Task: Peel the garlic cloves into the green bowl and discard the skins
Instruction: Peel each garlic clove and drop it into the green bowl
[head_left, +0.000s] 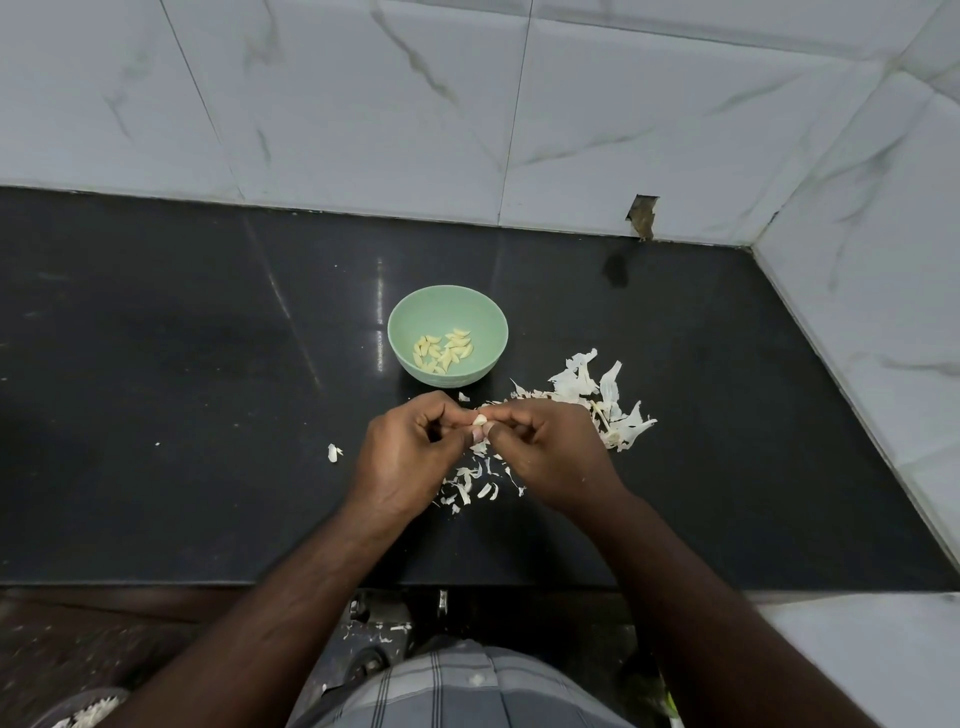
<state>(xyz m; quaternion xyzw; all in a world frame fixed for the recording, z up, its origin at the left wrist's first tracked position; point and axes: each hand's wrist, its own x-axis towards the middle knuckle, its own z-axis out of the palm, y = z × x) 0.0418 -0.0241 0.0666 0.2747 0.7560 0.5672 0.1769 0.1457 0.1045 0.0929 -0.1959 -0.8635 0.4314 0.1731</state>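
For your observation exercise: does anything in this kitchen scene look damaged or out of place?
Yes. The wall tile has a broken notch at its bottom edge, above the black counter. Garlic skins lie scattered there, and one scrap sits apart, left of the hands.

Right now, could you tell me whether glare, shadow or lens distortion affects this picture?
Head view: wide-angle bending curves the black counter edge and wall tiles; a bright vertical glare streak lies left of the green bowl; the hands cast soft shadows; the garlic clove stays fairly sharp.
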